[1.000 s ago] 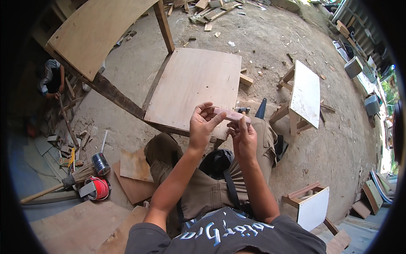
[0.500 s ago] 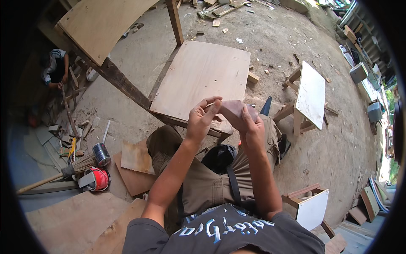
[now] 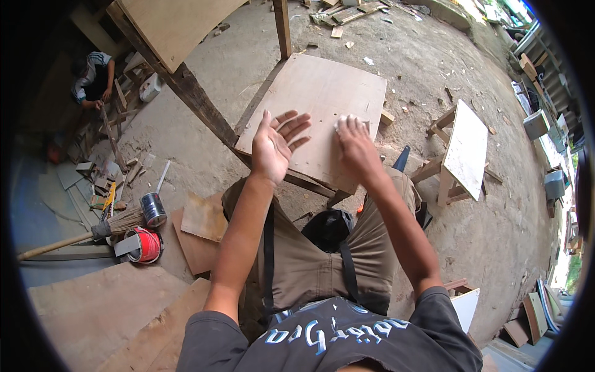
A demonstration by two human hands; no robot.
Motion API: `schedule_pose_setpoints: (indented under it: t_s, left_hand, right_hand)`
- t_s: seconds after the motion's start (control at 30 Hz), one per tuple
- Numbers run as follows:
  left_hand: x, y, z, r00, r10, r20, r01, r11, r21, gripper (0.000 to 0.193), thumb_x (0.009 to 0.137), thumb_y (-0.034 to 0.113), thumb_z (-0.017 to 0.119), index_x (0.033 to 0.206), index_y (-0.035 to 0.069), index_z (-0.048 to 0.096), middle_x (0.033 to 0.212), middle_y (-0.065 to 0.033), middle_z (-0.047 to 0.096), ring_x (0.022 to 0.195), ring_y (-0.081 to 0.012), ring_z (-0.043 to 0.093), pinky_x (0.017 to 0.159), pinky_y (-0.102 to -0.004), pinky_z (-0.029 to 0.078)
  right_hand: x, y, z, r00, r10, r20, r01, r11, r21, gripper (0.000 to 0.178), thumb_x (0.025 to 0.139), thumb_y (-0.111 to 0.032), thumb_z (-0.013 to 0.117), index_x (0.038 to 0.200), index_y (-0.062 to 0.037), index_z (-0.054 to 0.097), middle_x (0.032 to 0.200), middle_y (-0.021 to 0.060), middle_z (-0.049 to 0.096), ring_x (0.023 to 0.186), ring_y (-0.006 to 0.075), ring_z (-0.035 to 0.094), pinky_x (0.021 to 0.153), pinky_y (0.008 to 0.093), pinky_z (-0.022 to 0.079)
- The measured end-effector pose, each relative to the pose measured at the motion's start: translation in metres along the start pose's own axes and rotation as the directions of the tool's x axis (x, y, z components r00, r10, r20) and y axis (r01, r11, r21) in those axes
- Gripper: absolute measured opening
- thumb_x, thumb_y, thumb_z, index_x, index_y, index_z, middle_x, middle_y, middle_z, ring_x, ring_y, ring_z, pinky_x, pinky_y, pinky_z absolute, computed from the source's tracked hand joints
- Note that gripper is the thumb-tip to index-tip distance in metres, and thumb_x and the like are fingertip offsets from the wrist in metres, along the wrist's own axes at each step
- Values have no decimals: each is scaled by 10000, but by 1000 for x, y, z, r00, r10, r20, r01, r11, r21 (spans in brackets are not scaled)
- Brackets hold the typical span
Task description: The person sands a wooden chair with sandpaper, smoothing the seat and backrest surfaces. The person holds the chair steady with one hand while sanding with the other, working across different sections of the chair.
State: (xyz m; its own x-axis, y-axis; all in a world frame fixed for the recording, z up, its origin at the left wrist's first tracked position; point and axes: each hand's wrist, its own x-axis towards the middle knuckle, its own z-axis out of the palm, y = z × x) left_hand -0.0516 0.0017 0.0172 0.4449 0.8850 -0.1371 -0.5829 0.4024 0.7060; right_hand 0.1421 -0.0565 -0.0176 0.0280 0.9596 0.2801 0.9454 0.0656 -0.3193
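Note:
My left hand [image 3: 279, 147] hovers over the near left part of a pale plywood seat panel [image 3: 316, 90], palm turned up, fingers spread, holding nothing. My right hand [image 3: 359, 149] lies palm down on the panel's right side with its fingers together. Under its fingertips a small whitish edge of sandpaper [image 3: 337, 126] shows; the rest is covered by the hand. The panel sits on a wooden chair frame between and beyond my knees, with a small dark hole near its middle. The chair's plywood backrest [image 3: 176, 28] rises at the upper left.
A white-topped stool [image 3: 462, 149] stands to the right, near a dark saw blade [image 3: 401, 159]. At left lie a straw broom [image 3: 118, 223], a metal can [image 3: 153, 209] and a red paint can [image 3: 145, 246]. Another person [image 3: 96, 80] works at far left. Wood scraps [image 3: 353, 13] litter the far floor.
The brownish sandpaper sheet was held up between both hands. My left hand has let go and opened; my right hand has come down onto the panel. The view has shifted slightly.

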Motion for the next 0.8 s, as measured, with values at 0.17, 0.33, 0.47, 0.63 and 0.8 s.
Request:
schedule_pose_setpoints:
  t_s: [0.17,0.33,0.47,0.63,0.8]
  left_hand:
    - [31,16,-22,939,344,7,-247,660,709,379,998,361,470,1117,21,586,1218,-174,620,1163,-278,572,993,-399,431]
    - [50,-2,-41,842,469,268,-137,-293,946,344,881,280,612,1151,66,612,1326,-161,547,1270,-327,483,1100,-441,341]
    - [51,-11,-38,873,435,220,-33,-398,917,427,907,294,544,1268,66,544,1452,-161,430,1404,-297,324,1182,-473,170]
    - [56,-9,-27,926,338,172,-43,-356,934,506,909,289,511,1354,53,463,1490,-176,379,1443,-310,251,1195,-508,98]
    - [63,-13,-26,924,346,162,-14,-393,919,520,929,285,495,1393,59,435,1527,-170,336,1450,-315,246,1188,-535,69]
  right_hand:
    - [-63,-61,-7,994,-105,9,104,993,56,554,870,-66,444,1379,140,367,1444,385,315,1405,479,252,1195,491,138]
    - [-62,-60,-5,997,-76,22,75,997,32,558,865,-71,445,1381,131,373,1458,363,317,1416,452,256,1194,475,152]
    - [15,-3,16,992,-119,-29,119,993,-18,550,882,-86,430,1392,110,367,1460,345,330,1396,447,298,1191,462,179]
    - [118,73,34,987,40,-156,-53,996,-78,525,999,-258,390,1422,51,365,1476,308,336,1396,436,298,1186,455,183]
    - [10,-16,-5,1000,26,18,-26,999,-23,537,923,-163,485,1381,103,401,1461,345,330,1391,472,289,1177,505,183]
